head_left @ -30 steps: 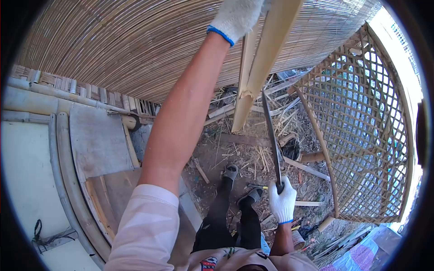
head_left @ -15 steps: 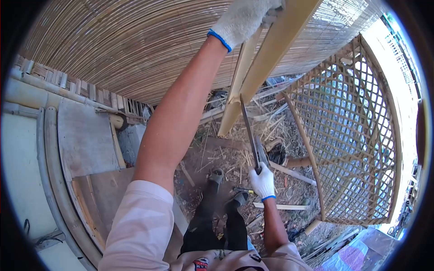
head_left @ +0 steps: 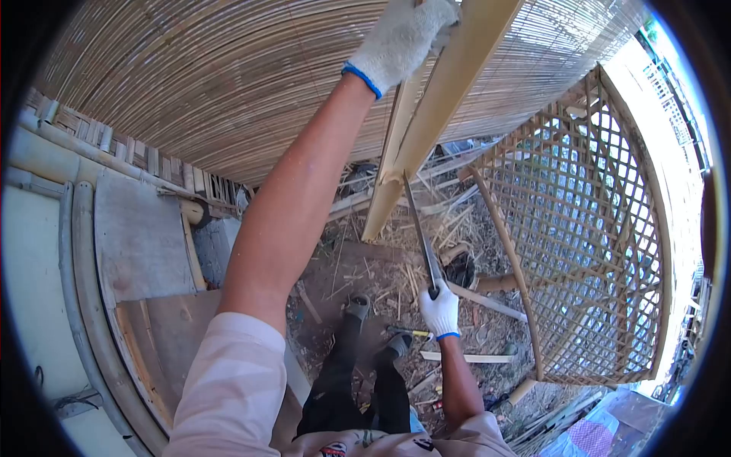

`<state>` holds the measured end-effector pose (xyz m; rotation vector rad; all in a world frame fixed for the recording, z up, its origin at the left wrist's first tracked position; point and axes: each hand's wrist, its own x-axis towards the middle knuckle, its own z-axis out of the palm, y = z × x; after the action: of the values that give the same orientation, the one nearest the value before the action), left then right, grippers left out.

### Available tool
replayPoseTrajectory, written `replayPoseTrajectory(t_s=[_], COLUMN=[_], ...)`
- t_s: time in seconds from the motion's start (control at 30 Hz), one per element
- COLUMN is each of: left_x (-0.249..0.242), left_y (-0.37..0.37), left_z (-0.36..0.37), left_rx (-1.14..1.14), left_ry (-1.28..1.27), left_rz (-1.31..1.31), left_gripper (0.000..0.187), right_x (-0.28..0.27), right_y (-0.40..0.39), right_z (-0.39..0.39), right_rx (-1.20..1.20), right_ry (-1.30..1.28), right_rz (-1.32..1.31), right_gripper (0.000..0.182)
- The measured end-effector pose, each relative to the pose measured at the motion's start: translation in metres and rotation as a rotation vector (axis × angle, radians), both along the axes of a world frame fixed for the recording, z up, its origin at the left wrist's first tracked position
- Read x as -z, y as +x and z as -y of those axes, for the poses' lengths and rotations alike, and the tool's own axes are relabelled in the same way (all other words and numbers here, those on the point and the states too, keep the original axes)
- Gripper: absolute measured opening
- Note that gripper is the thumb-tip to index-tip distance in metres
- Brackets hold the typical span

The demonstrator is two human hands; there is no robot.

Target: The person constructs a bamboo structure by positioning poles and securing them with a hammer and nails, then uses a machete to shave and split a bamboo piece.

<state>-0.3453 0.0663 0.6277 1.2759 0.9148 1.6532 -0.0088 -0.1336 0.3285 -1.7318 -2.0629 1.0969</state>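
Observation:
My left hand [head_left: 400,38], in a white glove with a blue cuff, is raised high and grips a long pale bamboo pole [head_left: 426,122] that slants down towards the ground. The pole is split partway along its length. My right hand [head_left: 440,311], gloved the same way, holds the handle of a long dark blade [head_left: 420,228]. The blade's tip sits at the pole's split lower part. My two feet in sandals [head_left: 358,306] stand on the littered dirt below.
A woven bamboo mat wall [head_left: 228,84] fills the back. A bamboo lattice panel [head_left: 594,228] stands at the right. Bamboo scraps and slivers [head_left: 426,266] litter the ground. Boards and bamboo poles [head_left: 145,244] lie at the left.
The blade has swung left and up until its tip meets the pole's split lower part. My right hand moved left with it. The view shifted slightly.

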Motion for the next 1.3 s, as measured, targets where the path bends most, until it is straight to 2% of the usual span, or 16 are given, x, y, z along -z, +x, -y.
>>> replayPoseTrajectory(t_s=[0.07, 0.23, 0.3, 0.37, 0.43, 0.5, 0.6, 0.7, 0.77, 0.8, 0.83, 0.9, 0.97, 1.1, 1.2, 1.3], left_x=[0.021, 0.014, 0.018, 0.019, 0.018, 0.003, 0.013, 0.011, 0.011, 0.013, 0.014, 0.015, 0.016, 0.021, 0.007, 0.006], left_y=[0.011, 0.001, 0.0, 0.0, 0.004, -0.007, 0.006, -0.005, -0.002, -0.003, -0.008, -0.015, -0.012, -0.018, 0.002, -0.002], left_z=[0.006, 0.003, 0.003, 0.004, 0.009, 0.004, 0.019, 0.017, 0.016, 0.021, 0.021, 0.017, 0.02, 0.013, 0.032, 0.025], left_rx=[0.08, 0.036, 0.048, 0.11, 0.05, 0.04, 0.092, 0.208, 0.094, 0.026, 0.057, 0.135, 0.127, 0.177, 0.034, -0.535], left_ry=[-0.053, -0.031, -0.048, -0.057, -0.074, -0.014, -0.094, -0.026, 0.0, 0.001, -0.005, -0.01, -0.005, 0.058, -0.058, -0.113], left_rz=[0.068, 0.034, 0.047, 0.055, 0.003, -0.041, 0.045, 0.016, -0.012, -0.021, -0.002, 0.047, 0.028, 0.01, 0.152, -0.277], left_gripper=[0.008, 0.007, 0.007, 0.008, 0.008, 0.007, 0.007, 0.008, 0.008, 0.008, 0.008, 0.008, 0.008, 0.008, 0.013, 0.02], right_x=[-0.039, -0.126, -0.095, -0.018, 0.028, 0.015, 0.002, -0.013, -0.027, -0.037, -0.048, -0.06, -0.003, 0.044, 0.031, 0.017], right_y=[0.012, 0.01, 0.011, 0.004, 0.019, 0.018, 0.03, 0.052, 0.044, 0.041, 0.037, 0.026, 0.02, 0.026, 0.037, 0.031], right_z=[0.006, 0.005, 0.014, 0.007, -0.024, -0.019, -0.022, -0.03, -0.02, -0.016, -0.014, -0.002, 0.005, -0.028, -0.009, 0.019], right_rx=[0.011, 0.161, 0.405, 0.34, -0.054, -0.063, -0.082, 0.04, -0.067, -0.173, -0.029, 0.093, 0.177, -0.177, -0.184, -0.186], right_ry=[-0.191, 0.001, -0.048, 0.121, -0.088, -0.045, -0.531, -1.293, -0.772, -0.29, -0.28, -0.019, 0.157, -0.149, -0.61, -0.327], right_rz=[-0.016, -0.078, -0.615, -0.67, -0.06, -0.037, -0.178, -0.626, -0.311, -0.116, -0.107, -0.309, -0.696, 0.083, -0.055, 0.021], right_gripper=[0.029, 0.021, 0.014, 0.017, 0.02, 0.025, 0.022, 0.017, 0.021, 0.026, 0.024, 0.015, 0.014, 0.03, 0.032, 0.033])
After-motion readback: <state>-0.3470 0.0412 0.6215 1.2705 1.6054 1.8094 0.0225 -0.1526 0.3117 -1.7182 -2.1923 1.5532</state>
